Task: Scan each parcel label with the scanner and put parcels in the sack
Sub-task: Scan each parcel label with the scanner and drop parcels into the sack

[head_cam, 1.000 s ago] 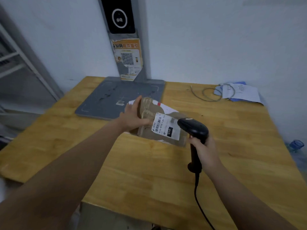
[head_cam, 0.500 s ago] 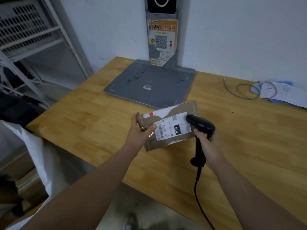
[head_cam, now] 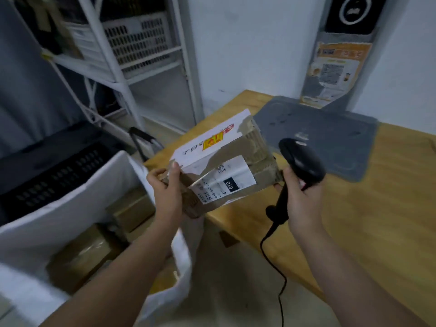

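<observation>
My left hand (head_cam: 168,192) grips a brown cardboard parcel (head_cam: 224,166) by its left end, holding it in the air over the table's left edge. Its white shipping label (head_cam: 224,182) with a barcode and "010" faces me. My right hand (head_cam: 300,201) holds a black corded scanner (head_cam: 299,166) by its handle, just right of the parcel, its head pointing up and left. An open white sack (head_cam: 70,208) stands at lower left, below the parcel, with several brown boxes (head_cam: 77,256) inside.
The wooden table (head_cam: 365,220) carries a grey scan pad (head_cam: 330,135) with an upright post and orange poster (head_cam: 335,72) against the wall. A white metal shelf rack (head_cam: 122,67) and a black crate (head_cam: 54,173) stand left, behind the sack. The scanner cable (head_cam: 278,279) hangs down.
The parcel has been lifted off the table and carried left toward the sack. My view has swung left, bringing sack and shelf rack in. The scanner hand followed alongside.
</observation>
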`<action>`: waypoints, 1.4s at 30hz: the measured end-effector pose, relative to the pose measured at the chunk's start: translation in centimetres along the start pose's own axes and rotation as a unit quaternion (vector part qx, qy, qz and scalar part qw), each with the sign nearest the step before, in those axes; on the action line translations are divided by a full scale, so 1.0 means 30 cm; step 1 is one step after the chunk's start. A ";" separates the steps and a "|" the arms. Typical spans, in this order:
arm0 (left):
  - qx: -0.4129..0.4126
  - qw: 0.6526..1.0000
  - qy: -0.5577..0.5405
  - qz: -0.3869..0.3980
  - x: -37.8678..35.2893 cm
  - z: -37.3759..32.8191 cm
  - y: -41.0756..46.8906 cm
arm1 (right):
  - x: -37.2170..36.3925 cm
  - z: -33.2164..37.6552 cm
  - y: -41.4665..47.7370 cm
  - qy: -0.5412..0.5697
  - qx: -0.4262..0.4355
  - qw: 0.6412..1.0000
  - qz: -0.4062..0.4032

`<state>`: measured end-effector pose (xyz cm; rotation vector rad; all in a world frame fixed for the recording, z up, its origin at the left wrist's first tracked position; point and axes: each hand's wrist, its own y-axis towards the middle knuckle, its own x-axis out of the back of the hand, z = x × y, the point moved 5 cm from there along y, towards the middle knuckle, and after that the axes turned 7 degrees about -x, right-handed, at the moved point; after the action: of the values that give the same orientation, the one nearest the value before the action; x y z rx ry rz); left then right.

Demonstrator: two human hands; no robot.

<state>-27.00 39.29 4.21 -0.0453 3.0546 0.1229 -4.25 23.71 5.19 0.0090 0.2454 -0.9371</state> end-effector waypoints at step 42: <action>-0.130 0.555 0.694 0.441 0.670 0.309 0.258 | -0.530 -0.764 -0.445 -0.598 -0.193 0.773 0.087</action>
<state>-46.50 47.24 -6.09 2.5639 3.7539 1.0286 -28.60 31.06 -12.39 -0.9164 -0.7551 -0.5402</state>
